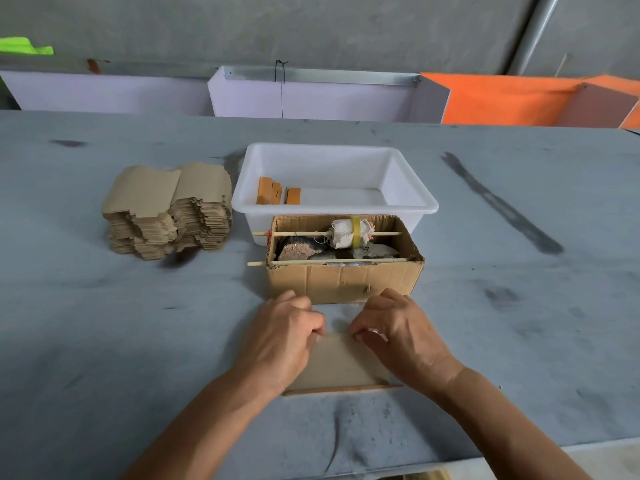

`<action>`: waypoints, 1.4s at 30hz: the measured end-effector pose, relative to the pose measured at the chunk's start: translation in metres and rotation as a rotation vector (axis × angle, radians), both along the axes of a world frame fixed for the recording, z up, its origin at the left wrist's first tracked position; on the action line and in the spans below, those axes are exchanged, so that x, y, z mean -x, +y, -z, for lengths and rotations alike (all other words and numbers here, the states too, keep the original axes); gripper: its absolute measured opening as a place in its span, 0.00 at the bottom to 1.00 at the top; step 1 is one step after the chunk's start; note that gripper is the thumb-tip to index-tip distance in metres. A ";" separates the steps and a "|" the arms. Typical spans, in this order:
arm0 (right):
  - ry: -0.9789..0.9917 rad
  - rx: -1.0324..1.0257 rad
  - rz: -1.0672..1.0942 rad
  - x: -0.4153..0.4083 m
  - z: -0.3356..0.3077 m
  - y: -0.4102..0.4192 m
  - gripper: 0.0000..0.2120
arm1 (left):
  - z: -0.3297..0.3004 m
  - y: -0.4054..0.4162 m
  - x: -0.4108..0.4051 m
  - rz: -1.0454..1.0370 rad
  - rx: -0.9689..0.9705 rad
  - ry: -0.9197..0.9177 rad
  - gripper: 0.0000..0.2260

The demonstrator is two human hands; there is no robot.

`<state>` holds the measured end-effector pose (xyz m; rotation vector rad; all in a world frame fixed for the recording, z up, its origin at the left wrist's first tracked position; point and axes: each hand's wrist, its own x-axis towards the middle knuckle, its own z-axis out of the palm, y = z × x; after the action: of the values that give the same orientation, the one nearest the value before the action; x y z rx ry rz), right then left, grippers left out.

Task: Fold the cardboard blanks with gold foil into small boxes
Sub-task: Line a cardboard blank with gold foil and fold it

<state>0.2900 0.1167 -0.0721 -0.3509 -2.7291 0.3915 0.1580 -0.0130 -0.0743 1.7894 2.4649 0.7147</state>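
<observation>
Left hand and right hand both pinch the far edge of a cardboard blank lying on the grey table just near of a brown carton, blank stack far-left, white tub behind carton.

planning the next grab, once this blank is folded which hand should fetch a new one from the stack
Left. The stack of blanks sits on the left hand's side; the right hand would have to cross over the blank both hands hold.
</observation>
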 end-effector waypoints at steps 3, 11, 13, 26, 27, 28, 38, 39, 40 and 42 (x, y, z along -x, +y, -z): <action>0.018 -0.219 -0.043 0.000 0.001 -0.002 0.09 | -0.002 -0.002 -0.002 0.069 -0.012 0.167 0.07; 0.012 -0.480 -0.095 -0.009 0.004 -0.008 0.09 | -0.016 -0.009 -0.017 0.144 0.097 0.433 0.09; 0.008 -0.487 -0.086 -0.012 0.005 -0.008 0.09 | -0.017 -0.010 -0.021 0.148 0.136 0.470 0.13; -0.059 -0.438 0.082 -0.010 0.002 -0.031 0.14 | -0.003 -0.004 -0.049 -0.061 0.254 0.431 0.10; -0.041 -0.441 0.086 -0.011 0.002 -0.032 0.16 | -0.003 -0.005 -0.050 -0.070 0.273 0.415 0.10; -0.022 -0.441 0.081 -0.011 0.005 -0.032 0.17 | -0.001 -0.006 -0.050 -0.068 0.273 0.413 0.10; 0.010 -0.272 0.184 -0.029 0.010 -0.014 0.14 | 0.002 -0.018 -0.038 -0.189 0.351 0.324 0.22; 0.014 -0.261 0.195 -0.030 0.010 -0.013 0.13 | 0.002 -0.021 -0.036 -0.198 0.360 0.317 0.22; 0.015 -0.254 0.203 -0.031 0.010 -0.013 0.14 | 0.002 -0.024 -0.033 -0.189 0.323 0.323 0.23; 0.017 -0.220 0.220 -0.032 0.011 -0.014 0.16 | -0.002 -0.029 -0.030 -0.193 0.262 0.296 0.26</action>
<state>0.3221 0.1030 -0.0829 -0.5761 -2.6458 0.0345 0.1883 -0.0420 -0.0721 1.6809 2.7849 0.1211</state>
